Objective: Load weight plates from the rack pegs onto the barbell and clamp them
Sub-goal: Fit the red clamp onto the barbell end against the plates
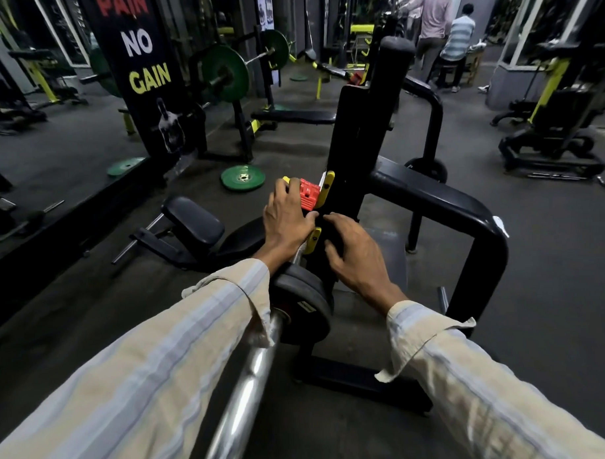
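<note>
A chrome barbell (246,379) runs from the bottom of the view up toward a black rack upright (356,131). Two small black weight plates (305,303) sit on its sleeve. My left hand (287,218) is closed over a red clamp (309,194) with yellow levers on the bar's end. My right hand (355,251) rests with fingers spread against the black upright, beside a yellow tab (311,241). The sleeve between plates and clamp is mostly hidden by my hands.
A black tubular frame (458,203) curves to the right of the upright. A padded seat (194,219) stands left of the bar. Green plates (243,177) lie on the floor; a loaded green barbell (225,75) sits on a bench rack behind. Two people (445,28) stand far back.
</note>
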